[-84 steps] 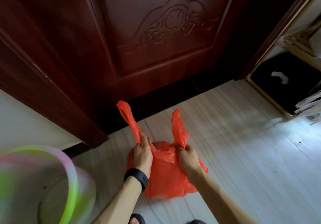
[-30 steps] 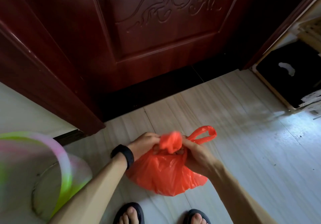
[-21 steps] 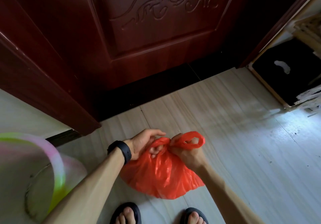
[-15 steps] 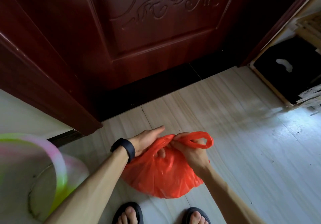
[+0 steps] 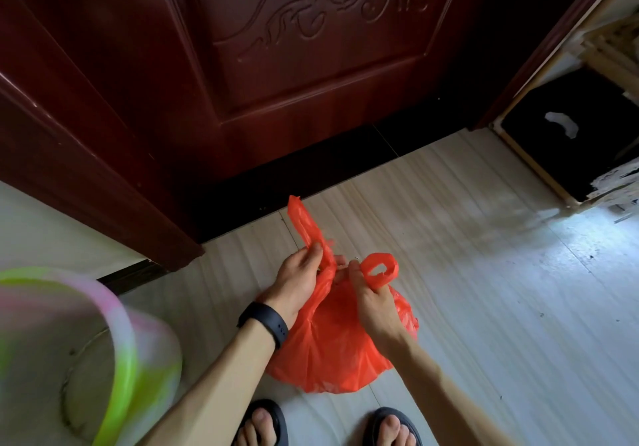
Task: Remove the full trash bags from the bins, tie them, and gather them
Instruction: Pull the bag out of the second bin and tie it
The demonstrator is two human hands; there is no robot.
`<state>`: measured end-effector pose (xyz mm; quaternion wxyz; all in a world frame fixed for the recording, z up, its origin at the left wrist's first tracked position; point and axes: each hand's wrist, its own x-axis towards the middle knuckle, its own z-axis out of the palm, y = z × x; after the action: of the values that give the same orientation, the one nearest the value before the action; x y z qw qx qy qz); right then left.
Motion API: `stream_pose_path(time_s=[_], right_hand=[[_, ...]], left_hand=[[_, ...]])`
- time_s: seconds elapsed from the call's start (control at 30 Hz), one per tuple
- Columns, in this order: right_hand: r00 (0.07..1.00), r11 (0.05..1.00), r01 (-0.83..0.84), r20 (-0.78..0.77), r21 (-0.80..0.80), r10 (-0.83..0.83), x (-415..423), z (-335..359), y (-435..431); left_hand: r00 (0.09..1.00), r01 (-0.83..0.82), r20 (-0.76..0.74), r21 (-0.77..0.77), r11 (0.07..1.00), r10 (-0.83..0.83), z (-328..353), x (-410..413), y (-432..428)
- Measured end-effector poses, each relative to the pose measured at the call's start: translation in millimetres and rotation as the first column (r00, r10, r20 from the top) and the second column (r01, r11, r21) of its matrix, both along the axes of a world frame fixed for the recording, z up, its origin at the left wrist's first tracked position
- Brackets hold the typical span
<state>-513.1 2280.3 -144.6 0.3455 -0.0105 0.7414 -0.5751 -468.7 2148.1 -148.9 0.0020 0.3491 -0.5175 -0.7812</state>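
Observation:
A full red plastic trash bag (image 5: 332, 348) sits on the pale wood floor between my feet and the door. My left hand (image 5: 299, 278), with a black band on the wrist, pinches one handle strip of the bag, which sticks up and away toward the door. My right hand (image 5: 371, 295) grips the other handle, which curls into a loop just above my fingers. The two handles cross at the bag's neck between my hands.
A pale bin with a green and pink rim (image 5: 69, 352) stands at the lower left. A dark red wooden door (image 5: 311, 65) and its frame fill the top. A black box in a wooden frame (image 5: 570, 134) sits at the right. My sandalled feet (image 5: 328, 425) are at the bottom edge.
My left hand has closed on a handle and drawn it up and out toward the door. The loop in my right hand has shifted slightly right. The bag stays on the floor.

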Motion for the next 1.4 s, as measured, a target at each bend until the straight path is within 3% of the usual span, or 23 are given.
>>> stream_pose_path(time_s=[0.1, 0.23, 0.33, 0.53, 0.63, 0.87, 1.0, 1.07, 1.17, 1.23, 1.33, 1.4], right_hand=[[0.989, 0.996, 0.081, 0.117, 0.033, -0.084, -3.1, 2.4, -1.2], [0.961, 0.972, 0.233, 0.156, -0.003, -0.230, -6.2, 4.2, -0.6], [0.941, 0.943, 0.325, 0.075, 0.075, -0.330, -12.2, 1.3, 24.8], [0.856, 0.871, 0.466, 0.171, 0.157, -0.488, -14.0, -12.9, 90.9], [0.863, 0.895, 0.409, 0.242, 0.179, -0.443, -14.9, -11.9, 91.2], [0.914, 0.932, 0.346, 0.259, -0.103, -0.311, 2.8, -1.0, 79.5], [0.989, 0.989, 0.145, -0.008, 0.031, -0.145, 31.2, -15.9, 69.0], [0.985, 0.985, 0.038, -0.171, 0.171, -0.009, 42.4, -32.5, 69.4], [0.936, 0.943, -0.056, -0.313, 0.327, 0.164, 53.9, -43.2, 71.2], [0.890, 0.926, -0.038, -0.409, 0.376, 0.203, 53.3, -46.6, 71.0], [0.818, 0.914, -0.024, -0.518, 0.405, 0.251, 47.9, -45.0, 65.2], [0.783, 0.916, -0.025, -0.562, 0.400, 0.267, 44.7, -43.7, 61.0]], left_hand=[[0.971, -0.235, 0.081, 0.106, 0.966, 0.227, 11.9, -0.2, 7.6], [0.841, -0.541, 0.230, 0.377, 0.752, 0.490, 11.3, 7.9, 5.2], [0.777, -0.629, 0.265, 0.311, 0.713, 0.570, 10.1, 25.6, -11.6], [0.784, -0.584, 0.339, 0.123, 0.802, 0.519, 2.6, 63.4, -20.3], [0.783, -0.585, 0.310, 0.070, 0.808, 0.540, 3.1, 63.8, -19.5], [0.931, -0.348, 0.089, -0.079, 0.934, 0.354, 10.1, 59.2, -11.3], [0.952, -0.092, 0.259, -0.267, 0.959, 0.163, -6.9, 72.9, 19.9], [0.959, -0.025, 0.256, -0.354, 0.935, 0.123, -13.2, 77.1, 35.5], [0.940, -0.205, 0.191, -0.344, 0.916, 0.282, -22.4, 79.8, 46.0], [0.903, -0.257, 0.253, -0.327, 0.909, 0.347, -31.4, 83.2, 43.0], [0.929, -0.069, 0.309, -0.391, 0.918, 0.202, -36.9, 87.9, 41.5], [0.947, 0.012, 0.287, -0.485, 0.874, 0.146, -33.5, 83.4, 44.0]])
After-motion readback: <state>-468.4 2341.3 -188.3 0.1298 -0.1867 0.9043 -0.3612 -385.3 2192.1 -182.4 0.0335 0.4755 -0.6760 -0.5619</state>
